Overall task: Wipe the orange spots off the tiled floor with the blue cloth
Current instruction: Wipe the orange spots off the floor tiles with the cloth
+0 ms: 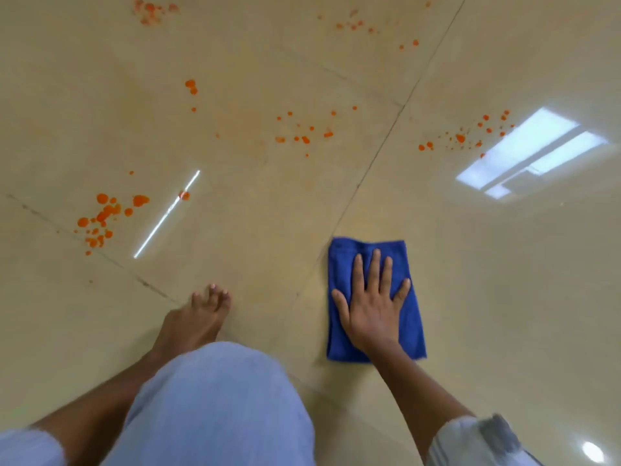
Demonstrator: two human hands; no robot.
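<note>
R hand [371, 306] lies flat, fingers spread, palm pressing the folded cloth [346, 260] onto the floor [504, 297]; it grips nothing, just pins it. Cloth's long axis runs away from the person. L hand out of shot. Nearest spots [460, 138] sit ahead and slightly R, past the cloth's far edge, w/ 1 more cluster [304, 131] ahead-left across the grout line [366, 173]. A bare foot [198, 317] is planted to the L. No spots wiped yet, by the look of it.
</note>
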